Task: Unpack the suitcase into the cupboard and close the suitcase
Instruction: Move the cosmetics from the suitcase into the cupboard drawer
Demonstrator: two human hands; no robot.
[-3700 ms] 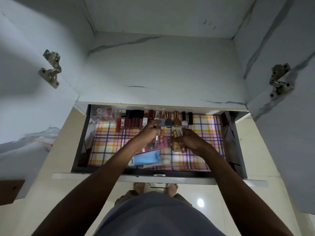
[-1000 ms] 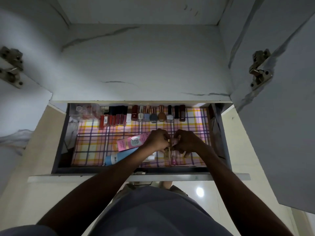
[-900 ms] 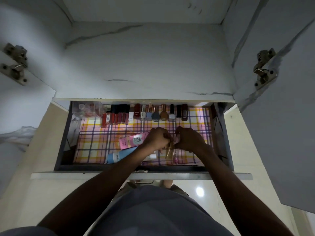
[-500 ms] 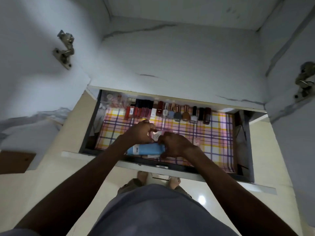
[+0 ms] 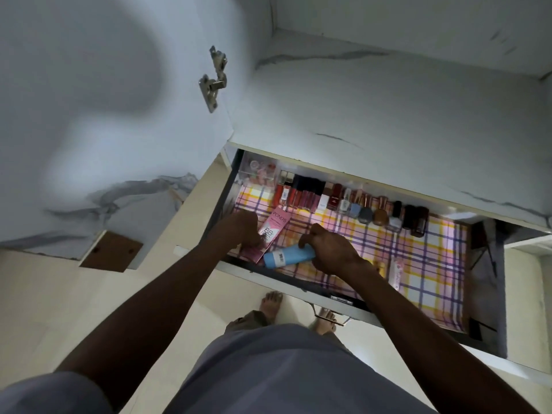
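Both hands work among cosmetics in the open cupboard drawer (image 5: 490, 282).

We see the left hand (image 5: 239, 231) with fingers curled down onto the lower end of the pink Pond's BB cream box (image 5: 273, 231), which lies tilted on the checked drawer liner (image 5: 424, 264). The right hand (image 5: 331, 249) curls round the far end of the blue tube (image 5: 283, 256), lying just beside the box near the drawer's front left corner. A row of nail polish and lipstick bottles (image 5: 358, 206) stands along the back wall, with a clear organiser (image 5: 258, 171) at its left end. A pink-and-white tube (image 5: 396, 274) lies apart, right of the right forearm. A hinge (image 5: 212, 82) sits on the open cupboard door (image 5: 89, 115).
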